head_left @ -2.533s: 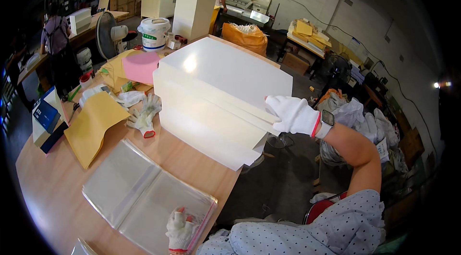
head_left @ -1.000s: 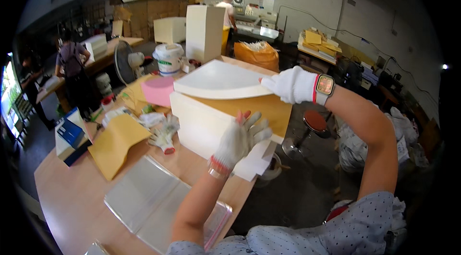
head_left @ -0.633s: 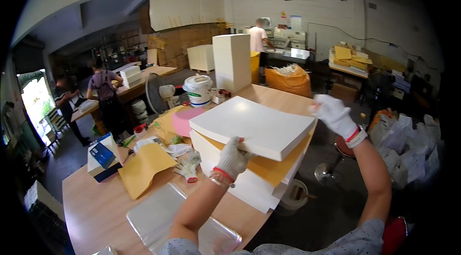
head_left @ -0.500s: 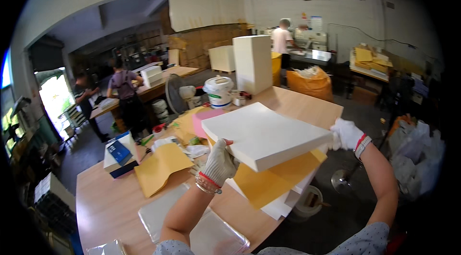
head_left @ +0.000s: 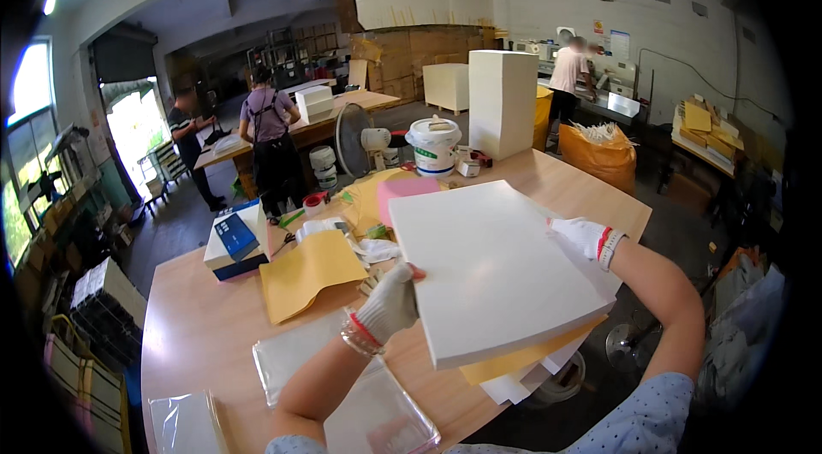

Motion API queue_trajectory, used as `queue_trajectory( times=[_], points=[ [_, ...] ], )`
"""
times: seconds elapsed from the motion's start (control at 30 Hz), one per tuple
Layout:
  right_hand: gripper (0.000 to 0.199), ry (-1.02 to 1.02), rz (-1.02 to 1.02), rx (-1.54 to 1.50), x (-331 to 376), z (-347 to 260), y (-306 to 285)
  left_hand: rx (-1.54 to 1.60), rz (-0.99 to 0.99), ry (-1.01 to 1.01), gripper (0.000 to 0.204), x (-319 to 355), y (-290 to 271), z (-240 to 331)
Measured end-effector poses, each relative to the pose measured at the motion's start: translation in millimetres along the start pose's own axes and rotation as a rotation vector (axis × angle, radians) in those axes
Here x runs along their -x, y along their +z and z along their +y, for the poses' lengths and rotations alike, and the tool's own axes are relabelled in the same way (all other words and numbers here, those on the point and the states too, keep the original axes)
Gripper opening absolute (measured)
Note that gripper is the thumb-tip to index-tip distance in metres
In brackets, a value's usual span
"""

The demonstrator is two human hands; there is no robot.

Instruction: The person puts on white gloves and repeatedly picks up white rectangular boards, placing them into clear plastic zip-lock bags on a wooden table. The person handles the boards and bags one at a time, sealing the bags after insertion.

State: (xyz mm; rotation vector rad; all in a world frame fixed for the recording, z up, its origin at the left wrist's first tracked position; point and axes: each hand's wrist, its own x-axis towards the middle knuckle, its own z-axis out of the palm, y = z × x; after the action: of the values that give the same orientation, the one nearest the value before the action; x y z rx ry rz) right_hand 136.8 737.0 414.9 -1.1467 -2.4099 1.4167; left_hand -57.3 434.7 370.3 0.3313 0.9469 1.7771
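Floor, far left: a banded stack (head_left: 107,300) stands there, dark-sided and pale on top.
Bench, near left: pale wood bench (head_left: 184,347), with a clear packet (head_left: 187,421) lying at its close edge.
Co-workers: one in a dark top (head_left: 187,142), another in a purple shirt (head_left: 270,116), both well apart from the bench.
Box: white and dark blue box (head_left: 224,261), a blue packet (head_left: 237,236) resting on it.
Golden sheet: curled golden sheet (head_left: 310,276) just beside the box, ends lifting.
Clear sleeves: flat on the wood (head_left: 364,398), below the left wrist.
Left hand: gloved left hand (head_left: 390,307), grasping the left edge, a bare fingertip showing at the rim.
Pink sheet: pink sheet (head_left: 407,189) beyond the left hand, white lidded bucket (head_left: 434,146) behind.
White paper stack: here's the centrepiece, a thick white paper stack (head_left: 505,270), tilted between both hands over a yellow-brown sheet (head_left: 522,356); contact underneath is hidden.
Tall block: upright white block (head_left: 499,103) on the bench's far side.
Right hand: gloved right hand (head_left: 584,237), grasping the right edge, some fingers hidden.
Sack: bulging orange sack (head_left: 597,159) beyond the bench, stuffed with pale strips.
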Motion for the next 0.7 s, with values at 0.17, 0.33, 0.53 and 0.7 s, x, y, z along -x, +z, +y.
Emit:
queue_trajectory(
  times=[0.17,0.33,0.53,0.7],
  points=[
    [0.068,-0.084,0.401,0.544,-12,-24,-28,0.012,-0.150,0.092,0.036,-24,-2,-22],
    [0.070,0.144,0.157,0.581,65,-65,-21,0.181,-0.094,-0.041,0.033,-4,28,-38],
    [0.072,0.128,0.448,0.797,38,51,-17,-0.034,-0.031,-0.137,0.014,0,23,-87],
    [0.071,0.024,0.463,0.634,66,30,-17,-0.125,-0.174,-0.004,0.010,12,21,-80]
  ],
)
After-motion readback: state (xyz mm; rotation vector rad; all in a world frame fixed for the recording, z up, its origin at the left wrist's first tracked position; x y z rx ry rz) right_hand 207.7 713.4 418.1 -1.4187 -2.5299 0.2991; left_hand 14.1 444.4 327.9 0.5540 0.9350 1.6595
